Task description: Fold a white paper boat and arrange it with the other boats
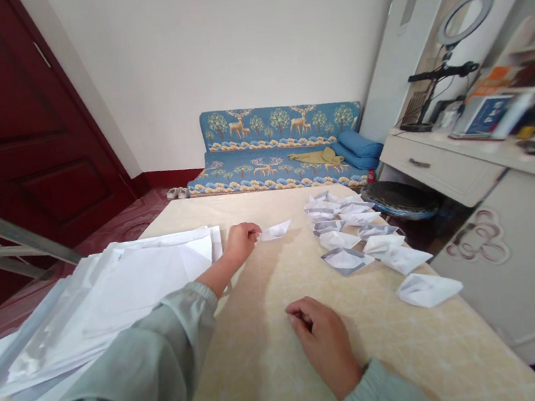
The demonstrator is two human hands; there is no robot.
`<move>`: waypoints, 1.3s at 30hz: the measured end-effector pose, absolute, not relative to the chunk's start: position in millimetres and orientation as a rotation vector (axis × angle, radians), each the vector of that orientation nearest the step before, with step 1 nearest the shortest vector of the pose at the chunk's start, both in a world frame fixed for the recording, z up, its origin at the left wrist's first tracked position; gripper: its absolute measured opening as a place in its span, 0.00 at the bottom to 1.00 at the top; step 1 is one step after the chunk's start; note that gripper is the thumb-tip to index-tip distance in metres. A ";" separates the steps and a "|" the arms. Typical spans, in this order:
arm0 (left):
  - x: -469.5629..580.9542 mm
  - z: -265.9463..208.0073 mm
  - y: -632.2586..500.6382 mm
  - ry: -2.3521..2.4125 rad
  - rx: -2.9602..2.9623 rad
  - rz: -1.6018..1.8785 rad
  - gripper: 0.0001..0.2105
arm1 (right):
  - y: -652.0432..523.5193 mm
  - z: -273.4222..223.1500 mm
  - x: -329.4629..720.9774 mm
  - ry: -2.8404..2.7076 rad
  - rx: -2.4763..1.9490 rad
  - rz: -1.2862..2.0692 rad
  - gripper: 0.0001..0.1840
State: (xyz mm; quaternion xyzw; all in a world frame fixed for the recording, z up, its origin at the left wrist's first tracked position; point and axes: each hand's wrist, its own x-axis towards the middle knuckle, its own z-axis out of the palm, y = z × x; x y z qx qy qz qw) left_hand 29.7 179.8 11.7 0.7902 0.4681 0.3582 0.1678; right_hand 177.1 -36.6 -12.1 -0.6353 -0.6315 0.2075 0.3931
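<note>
My left hand [242,242] is stretched forward over the table, its fingers pinching one end of a small folded white paper boat [276,230]. Nearer to me, my right hand [325,343] rests on the patterned tablecloth with its fingers curled in; nothing shows in them. Several more folded paper boats [347,259] are grouped along the right side of the table, and one paper boat [428,289] lies apart from them, closer to the front. To the left of my left hand spreads a large stack of white paper sheets [145,280].
A pale yellow table [249,372] fills the foreground. Beyond it stands a blue sofa [252,157] with deer patterns. On the right, a white cabinet [507,249] holds a ring light [468,39] and books, with a black round stool [398,197] beside it. A dark red door [17,114] is at the left.
</note>
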 end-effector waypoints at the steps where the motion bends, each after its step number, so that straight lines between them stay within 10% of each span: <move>1: 31.8 11.6 191.1 1.324 2.259 1.015 0.09 | -36.4 -12.0 176.8 -1.601 -1.617 0.536 0.09; 26: 91.8 -3.5 314.4 1.256 2.450 1.005 0.16 | -34.3 -12.4 179.0 -1.643 -1.650 0.623 0.08; 39: 96.0 3.1 148.4 1.036 1.913 1.074 0.10 | -31.4 -14.2 179.7 -1.414 -1.569 0.674 0.09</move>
